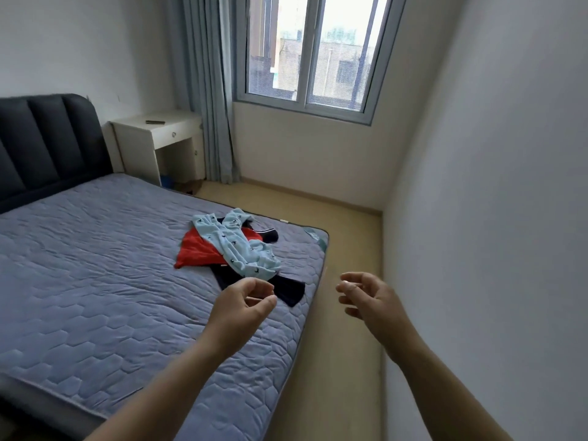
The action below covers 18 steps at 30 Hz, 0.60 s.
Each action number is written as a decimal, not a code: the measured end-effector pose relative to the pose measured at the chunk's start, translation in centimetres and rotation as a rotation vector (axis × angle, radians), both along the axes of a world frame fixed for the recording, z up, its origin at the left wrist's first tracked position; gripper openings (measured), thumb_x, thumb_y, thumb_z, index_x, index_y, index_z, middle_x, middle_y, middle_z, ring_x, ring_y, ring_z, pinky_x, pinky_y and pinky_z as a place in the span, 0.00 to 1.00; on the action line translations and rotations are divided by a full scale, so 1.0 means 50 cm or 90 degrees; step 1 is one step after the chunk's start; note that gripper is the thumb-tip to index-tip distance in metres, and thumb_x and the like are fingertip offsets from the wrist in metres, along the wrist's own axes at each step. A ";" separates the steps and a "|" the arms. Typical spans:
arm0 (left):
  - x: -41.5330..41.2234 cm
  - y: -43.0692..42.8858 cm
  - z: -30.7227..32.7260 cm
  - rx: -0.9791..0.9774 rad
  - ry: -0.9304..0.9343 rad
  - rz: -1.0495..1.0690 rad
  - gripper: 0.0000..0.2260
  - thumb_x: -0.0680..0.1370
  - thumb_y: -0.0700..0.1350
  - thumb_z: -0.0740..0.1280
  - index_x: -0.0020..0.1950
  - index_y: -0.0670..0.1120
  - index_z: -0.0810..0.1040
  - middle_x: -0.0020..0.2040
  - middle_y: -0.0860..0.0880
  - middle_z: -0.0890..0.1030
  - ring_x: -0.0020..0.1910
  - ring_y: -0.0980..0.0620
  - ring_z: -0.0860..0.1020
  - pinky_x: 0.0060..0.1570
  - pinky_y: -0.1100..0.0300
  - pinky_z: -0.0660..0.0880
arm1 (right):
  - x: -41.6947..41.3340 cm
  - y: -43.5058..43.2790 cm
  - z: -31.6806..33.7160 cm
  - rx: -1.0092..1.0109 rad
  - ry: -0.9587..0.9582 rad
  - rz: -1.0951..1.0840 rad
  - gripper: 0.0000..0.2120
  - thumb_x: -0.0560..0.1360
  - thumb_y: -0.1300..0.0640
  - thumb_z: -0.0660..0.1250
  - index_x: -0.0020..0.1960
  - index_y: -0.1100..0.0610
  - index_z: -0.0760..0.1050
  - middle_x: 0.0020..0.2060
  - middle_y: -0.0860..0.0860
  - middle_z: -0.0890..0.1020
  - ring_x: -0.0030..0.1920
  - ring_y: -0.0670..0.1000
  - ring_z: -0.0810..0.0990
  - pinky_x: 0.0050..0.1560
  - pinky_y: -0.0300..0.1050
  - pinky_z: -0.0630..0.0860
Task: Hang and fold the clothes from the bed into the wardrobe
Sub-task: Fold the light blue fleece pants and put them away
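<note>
Red, pale-blue and navy clothes (pixel 235 249) heap near the bed (pixel 95 265) edge, within reach of the empty, loosely curled left hand (pixel 241 305) and right hand (pixel 366 297).

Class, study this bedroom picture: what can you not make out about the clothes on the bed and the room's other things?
- Head view: dark navy garment, covered by the light blue patterned garment and red garment; its kind is hidden.
- Head view: small dark flat object on the white bedside desk, too small to identify.
- Head view: wardrobe, outside the frame.
- Head view: left hand covers the navy garment's near edge.
</note>
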State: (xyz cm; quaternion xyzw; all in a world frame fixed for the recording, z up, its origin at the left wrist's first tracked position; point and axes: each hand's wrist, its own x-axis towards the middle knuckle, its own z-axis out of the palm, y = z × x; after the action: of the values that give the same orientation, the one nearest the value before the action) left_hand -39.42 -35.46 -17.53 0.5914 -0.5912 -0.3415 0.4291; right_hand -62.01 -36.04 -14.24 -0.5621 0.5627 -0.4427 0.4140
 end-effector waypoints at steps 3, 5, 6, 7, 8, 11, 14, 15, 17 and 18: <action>-0.038 -0.076 -0.023 0.026 -0.002 -0.010 0.04 0.74 0.44 0.72 0.46 0.52 0.81 0.41 0.54 0.83 0.40 0.60 0.80 0.38 0.70 0.74 | -0.040 -0.077 -0.016 0.016 -0.002 -0.005 0.04 0.79 0.57 0.65 0.52 0.53 0.77 0.48 0.52 0.84 0.47 0.52 0.83 0.48 0.47 0.80; -0.063 -0.137 -0.029 0.033 -0.002 -0.010 0.04 0.74 0.43 0.72 0.45 0.52 0.80 0.41 0.54 0.83 0.40 0.58 0.81 0.39 0.68 0.75 | -0.071 -0.139 -0.026 0.020 -0.002 -0.002 0.04 0.79 0.56 0.65 0.53 0.52 0.76 0.48 0.51 0.84 0.47 0.49 0.83 0.47 0.43 0.80; -0.078 -0.169 -0.032 0.030 0.001 -0.005 0.05 0.74 0.43 0.72 0.45 0.52 0.80 0.40 0.54 0.83 0.39 0.59 0.81 0.37 0.69 0.75 | -0.088 -0.173 -0.031 0.024 -0.003 0.001 0.04 0.79 0.56 0.65 0.53 0.51 0.76 0.47 0.50 0.83 0.46 0.48 0.83 0.46 0.40 0.80; -0.096 -0.208 -0.036 0.026 0.005 0.001 0.05 0.74 0.42 0.72 0.45 0.52 0.80 0.40 0.53 0.83 0.37 0.61 0.81 0.34 0.71 0.74 | -0.108 -0.213 -0.037 0.027 -0.003 0.004 0.04 0.79 0.56 0.65 0.53 0.51 0.76 0.47 0.50 0.83 0.46 0.48 0.83 0.45 0.39 0.80; -0.110 -0.236 -0.037 0.027 0.010 0.004 0.04 0.74 0.41 0.72 0.44 0.51 0.80 0.39 0.53 0.83 0.36 0.62 0.80 0.32 0.72 0.74 | -0.123 -0.245 -0.041 0.030 -0.003 0.007 0.04 0.79 0.56 0.65 0.53 0.51 0.76 0.47 0.51 0.84 0.46 0.47 0.83 0.45 0.39 0.80; -0.160 -0.335 -0.043 0.026 0.004 0.026 0.04 0.74 0.42 0.72 0.44 0.51 0.81 0.40 0.54 0.82 0.36 0.64 0.80 0.31 0.73 0.73 | -0.172 -0.360 -0.050 0.029 -0.013 0.028 0.04 0.79 0.56 0.65 0.53 0.53 0.76 0.47 0.53 0.83 0.44 0.47 0.82 0.43 0.38 0.79; -0.196 -0.423 -0.047 0.033 -0.010 0.052 0.05 0.74 0.43 0.72 0.43 0.53 0.80 0.39 0.56 0.83 0.36 0.67 0.79 0.35 0.76 0.71 | -0.210 -0.467 -0.051 0.047 -0.017 0.048 0.04 0.79 0.57 0.65 0.52 0.53 0.77 0.46 0.54 0.83 0.43 0.48 0.81 0.45 0.42 0.79; -0.205 -0.449 -0.050 0.032 -0.009 0.061 0.05 0.74 0.43 0.72 0.43 0.53 0.80 0.39 0.56 0.83 0.37 0.67 0.79 0.35 0.76 0.71 | -0.221 -0.502 -0.051 0.047 -0.017 0.054 0.04 0.78 0.57 0.65 0.52 0.53 0.77 0.46 0.54 0.83 0.43 0.48 0.81 0.47 0.45 0.79; -0.220 -0.500 -0.063 0.044 -0.013 0.073 0.04 0.74 0.43 0.72 0.43 0.52 0.81 0.40 0.56 0.83 0.38 0.67 0.79 0.36 0.76 0.71 | -0.240 -0.573 -0.056 0.051 -0.009 0.065 0.04 0.79 0.57 0.65 0.52 0.53 0.77 0.46 0.53 0.84 0.43 0.49 0.81 0.48 0.47 0.79; -0.225 -0.527 -0.071 0.052 -0.017 0.077 0.04 0.74 0.44 0.72 0.44 0.52 0.81 0.40 0.55 0.83 0.39 0.67 0.79 0.36 0.75 0.72 | -0.246 -0.608 -0.060 0.053 -0.008 0.070 0.04 0.79 0.57 0.65 0.52 0.53 0.77 0.45 0.53 0.84 0.43 0.48 0.81 0.48 0.46 0.79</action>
State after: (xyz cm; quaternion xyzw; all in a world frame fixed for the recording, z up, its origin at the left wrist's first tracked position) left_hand -50.67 -61.82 -21.07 0.6474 -0.5456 -0.3309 0.4167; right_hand -74.30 -66.45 -17.25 -0.5718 0.5464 -0.3987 0.4644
